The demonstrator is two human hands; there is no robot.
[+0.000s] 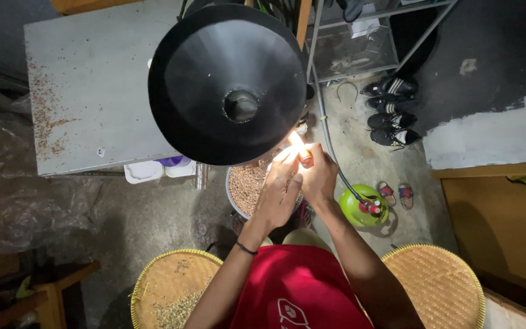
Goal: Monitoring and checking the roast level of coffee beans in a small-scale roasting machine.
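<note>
Between my two hands, a lit lighter [305, 157] is pinched in my right hand [319, 176], flame [296, 140] upward; my left hand [278, 195] cups it, fingers curled and touching. Directly below sits a metal pot [236, 204] of brown grain. Above hangs a black funnel [229, 82]. A green gas cylinder [363, 207] with hose [330, 143] stands nearby: leaking gas could ignite, and the close flame could burn my fingers.

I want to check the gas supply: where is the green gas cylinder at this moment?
In the head view, the green gas cylinder stands on the floor, right of the right hand, beside small sandals.
</note>
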